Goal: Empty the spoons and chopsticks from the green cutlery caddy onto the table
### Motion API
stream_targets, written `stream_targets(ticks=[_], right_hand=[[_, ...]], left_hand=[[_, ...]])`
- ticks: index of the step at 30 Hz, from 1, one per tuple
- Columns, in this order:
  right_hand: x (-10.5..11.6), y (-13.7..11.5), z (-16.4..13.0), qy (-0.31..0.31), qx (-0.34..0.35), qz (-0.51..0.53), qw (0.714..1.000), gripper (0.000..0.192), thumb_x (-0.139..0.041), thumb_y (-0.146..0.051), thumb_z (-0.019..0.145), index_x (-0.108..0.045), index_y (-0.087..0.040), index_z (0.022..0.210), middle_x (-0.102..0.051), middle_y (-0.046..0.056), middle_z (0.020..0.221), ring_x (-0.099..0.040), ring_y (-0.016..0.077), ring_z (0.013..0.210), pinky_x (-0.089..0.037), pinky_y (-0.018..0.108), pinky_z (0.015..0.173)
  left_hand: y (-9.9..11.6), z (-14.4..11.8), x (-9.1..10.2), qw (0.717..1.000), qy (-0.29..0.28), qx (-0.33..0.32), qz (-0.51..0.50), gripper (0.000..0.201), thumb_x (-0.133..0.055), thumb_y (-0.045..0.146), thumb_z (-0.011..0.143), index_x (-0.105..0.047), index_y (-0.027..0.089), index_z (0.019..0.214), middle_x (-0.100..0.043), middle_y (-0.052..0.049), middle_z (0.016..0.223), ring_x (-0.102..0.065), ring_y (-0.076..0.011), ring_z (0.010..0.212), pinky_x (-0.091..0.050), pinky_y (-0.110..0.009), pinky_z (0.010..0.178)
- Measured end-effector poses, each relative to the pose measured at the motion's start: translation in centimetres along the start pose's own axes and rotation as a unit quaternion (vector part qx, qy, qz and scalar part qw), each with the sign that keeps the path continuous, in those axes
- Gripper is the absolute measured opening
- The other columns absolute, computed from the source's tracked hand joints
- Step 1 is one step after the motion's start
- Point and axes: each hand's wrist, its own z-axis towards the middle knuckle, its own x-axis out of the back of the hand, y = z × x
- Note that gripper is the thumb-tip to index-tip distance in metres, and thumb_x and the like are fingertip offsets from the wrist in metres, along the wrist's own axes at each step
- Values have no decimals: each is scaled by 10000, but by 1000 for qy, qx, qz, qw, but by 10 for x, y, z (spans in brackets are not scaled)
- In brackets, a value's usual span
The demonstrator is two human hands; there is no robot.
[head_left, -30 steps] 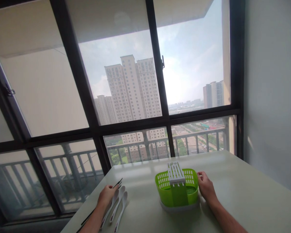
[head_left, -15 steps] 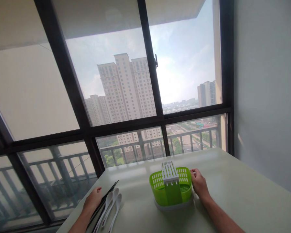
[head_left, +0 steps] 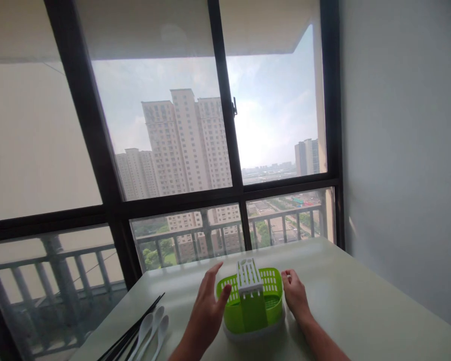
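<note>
A green perforated cutlery basket (head_left: 270, 301) with a white slotted insert (head_left: 248, 275) stands on a pale table (head_left: 361, 306). My right hand (head_left: 295, 297) rests against the basket's right side, fingers curled at its rim. My left hand (head_left: 206, 311) hovers just left of the basket with fingers spread, its thumb at the green rim, holding nothing. White spoons (head_left: 150, 328) and black chopsticks (head_left: 130, 333) lie on the table farther left, apart from both hands.
A large window with black frames (head_left: 225, 120) and a balcony railing runs behind the table's far edge. A plain grey wall (head_left: 402, 150) stands along the table's right side. The table's left edge lies near the chopsticks.
My left hand has left the spoons and chopsticks and moved right, up to the basket's left side. My right hand stays at the basket. The view has shifted left.
</note>
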Motion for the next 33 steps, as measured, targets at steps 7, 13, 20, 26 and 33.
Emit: stream_targets(ticks=[7,13,20,26,33], right_hand=[[7,-10,1,71,19,-12,997,429,-349,-614,953,-570,-247,949,-708,61,807,-658,243,725,-466,322,682],[22,-80,-29,99,196,-42,975,472,-429,-600,960,-554,-228,1223,-643,80,946,-616,255,878,-518,365,815],[-12,-130,-97,40,277,-137,950,900,-669,-503,851,-207,-294,1594,-581,115,1208,-597,319,1045,-571,477,871],[-19,-117,-100,24,217,-194,956,875,-629,-377,872,-144,-360,1600,-593,89,1161,-664,289,909,-578,379,657],[-30,-152,-63,10,186,-293,938,836,-573,-443,896,-148,-300,1602,-594,88,1084,-662,260,804,-507,354,656]], left_hand=[[-60,-30,-55,984,108,107,-92,544,-214,561,1010,-331,300,1472,-436,-84,1554,-402,-256,1455,-376,-442,1204],[-98,-41,-80,977,45,93,-186,647,-366,681,938,-393,291,1454,-538,-129,1469,-554,-318,1326,-550,-449,1029],[-89,-39,-82,961,94,89,-243,638,-535,645,894,-504,228,1376,-634,-144,1360,-634,-335,1209,-583,-456,929],[-80,-43,-84,956,101,88,-262,570,-533,576,920,-495,235,1375,-649,-136,1315,-638,-304,1189,-566,-429,932],[-64,-46,-87,955,150,175,-187,329,-394,502,985,-563,220,976,-679,-67,955,-659,-219,877,-520,-332,798]])
